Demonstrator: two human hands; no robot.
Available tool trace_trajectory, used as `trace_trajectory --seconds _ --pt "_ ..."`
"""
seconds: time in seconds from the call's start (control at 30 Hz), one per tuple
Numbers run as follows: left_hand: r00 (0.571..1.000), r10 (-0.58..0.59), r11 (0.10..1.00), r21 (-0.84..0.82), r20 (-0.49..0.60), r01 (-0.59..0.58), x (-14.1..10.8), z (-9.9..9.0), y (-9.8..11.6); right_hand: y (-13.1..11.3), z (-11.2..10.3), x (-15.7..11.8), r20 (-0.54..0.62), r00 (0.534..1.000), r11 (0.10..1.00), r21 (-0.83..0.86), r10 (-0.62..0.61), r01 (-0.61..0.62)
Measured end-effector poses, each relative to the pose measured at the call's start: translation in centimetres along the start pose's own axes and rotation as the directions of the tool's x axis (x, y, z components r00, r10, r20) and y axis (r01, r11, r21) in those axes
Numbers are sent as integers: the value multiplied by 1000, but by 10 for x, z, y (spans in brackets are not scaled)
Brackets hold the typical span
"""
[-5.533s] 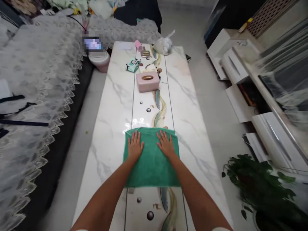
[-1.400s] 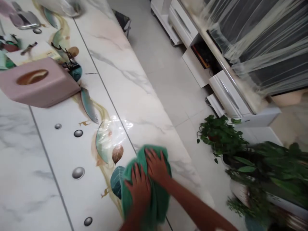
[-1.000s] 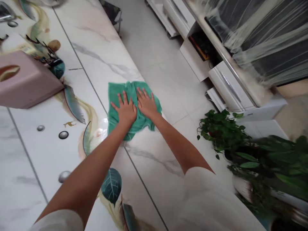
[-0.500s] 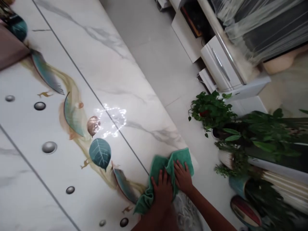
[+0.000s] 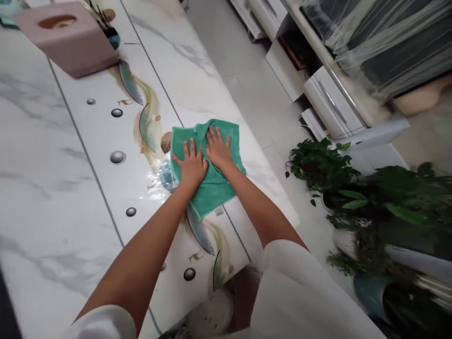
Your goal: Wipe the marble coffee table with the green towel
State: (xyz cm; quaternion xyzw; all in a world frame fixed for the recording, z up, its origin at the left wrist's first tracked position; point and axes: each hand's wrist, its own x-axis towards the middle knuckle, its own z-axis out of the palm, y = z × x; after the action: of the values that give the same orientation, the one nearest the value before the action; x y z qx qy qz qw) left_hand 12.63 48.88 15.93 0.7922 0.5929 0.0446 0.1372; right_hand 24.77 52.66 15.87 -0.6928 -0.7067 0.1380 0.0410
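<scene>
A green cleaning cloth (image 5: 212, 190) lies spread over the printed table top (image 5: 95, 202), slightly creased between my hands. My left hand (image 5: 192, 165) rests flat on the cloth's left part with its fingers spread. On the upper right part, my right hand (image 5: 218, 147) presses down, palm down and fingers apart. Neither hand grips the cloth; both lie on top of it. The cloth covers part of the leaf pattern and of the dark line along the table. A small pale tag shows at its lower edge.
A pink tissue box (image 5: 70, 42) stands at the table's far left, beside a small dark pot with thin stems. Past the right table edge lies a tiled floor (image 5: 240, 75). White cabinets (image 5: 326, 101) and several potted plants (image 5: 319, 165) stand along the right.
Both hands and the cloth have moved from the near table corner forward, up over the leaf pattern. The cloth, bunched before, is now spread flatter. The view has shifted, showing more of the tissue box.
</scene>
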Motion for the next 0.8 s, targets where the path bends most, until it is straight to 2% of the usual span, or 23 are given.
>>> trace_trajectory --seconds 0.03,0.1,0.13,0.2,0.3,0.37,0.4,0.43,0.5,0.63,0.73,0.8 --pt "1000 -12 1000 5 0 12 -16 -2 -6 -6 2 -11 9 1000 1000 2 -29 28" --pt "996 -78 997 10 33 78 -78 -2 -8 -16 10 -65 48 992 993 -3 -116 116" --pt "992 -109 994 6 64 108 -122 0 -5 -21 15 -105 80 985 988 -4 -155 156" --pt "979 -143 989 -8 147 146 -227 11 7 -32 32 -206 165 962 976 3 -216 219" --pt "934 -210 975 -7 289 222 -385 39 26 -50 73 -366 279 938 977 11 -207 213" --pt "917 -227 969 -20 328 247 -461 59 32 -59 104 -444 299 948 991 -40 -107 124" --pt "914 -220 968 -38 341 248 -486 66 31 -62 117 -468 304 950 994 -66 -67 91" --pt "912 -214 967 -59 351 249 -502 71 29 -65 126 -482 307 951 993 -89 -44 75" --pt "905 -218 959 -92 365 268 -512 74 25 -67 136 -487 320 944 987 -101 -84 122" --pt "901 -284 934 -118 327 337 -497 58 31 -64 123 -461 313 922 961 -83 -227 264" --pt "902 -340 912 -141 268 386 -493 42 42 -62 113 -455 304 921 951 -114 -244 289" --pt "904 -354 894 -197 238 402 -492 32 42 -61 114 -457 291 927 948 -138 -237 286"
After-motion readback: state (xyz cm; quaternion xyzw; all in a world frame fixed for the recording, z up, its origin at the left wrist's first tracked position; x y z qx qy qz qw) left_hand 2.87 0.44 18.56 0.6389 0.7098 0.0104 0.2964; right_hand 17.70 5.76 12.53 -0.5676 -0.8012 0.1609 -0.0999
